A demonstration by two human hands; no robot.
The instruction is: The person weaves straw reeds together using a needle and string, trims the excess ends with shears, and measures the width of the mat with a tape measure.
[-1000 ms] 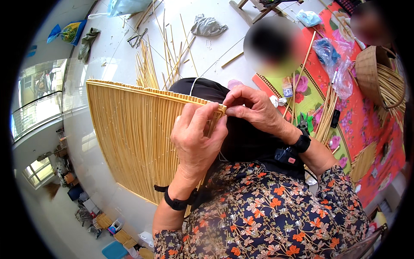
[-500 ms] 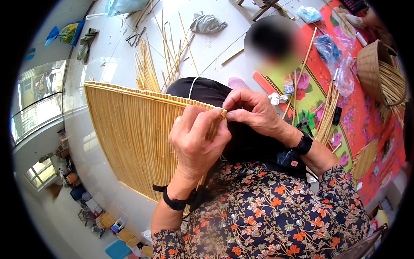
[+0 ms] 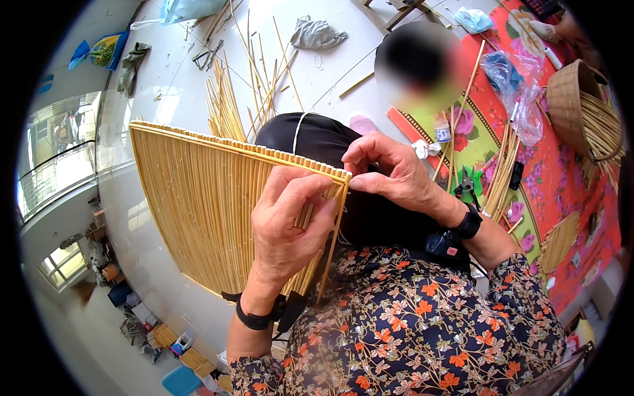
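1. Head view, surroundings: a pale tiled floor (image 3: 347, 56) strewn with loose thin sticks (image 3: 224, 109), and to the right a red floral mat (image 3: 561, 168) bearing a woven basket (image 3: 564, 109) filled with more sticks.
2. Same view, centre: the slatted stick panel (image 3: 191, 191) stands tilted in front of the person's dark-clad knee (image 3: 277, 134), its upper edge sloping down to a corner between the hands.
3. The left hand (image 3: 287, 218) is half curled against the panel's face, just beside that corner; whether it pinches anything cannot be told.
4. The right hand (image 3: 396, 175) has thumb and forefinger bent together at the corner; whether a fine strand lies between them is too small to see.
5. Good handling here would seem to mean bracing the face with the left hand, making only small fingertip movements with the right, and keeping the stick ends level and the outermost stick unbent.
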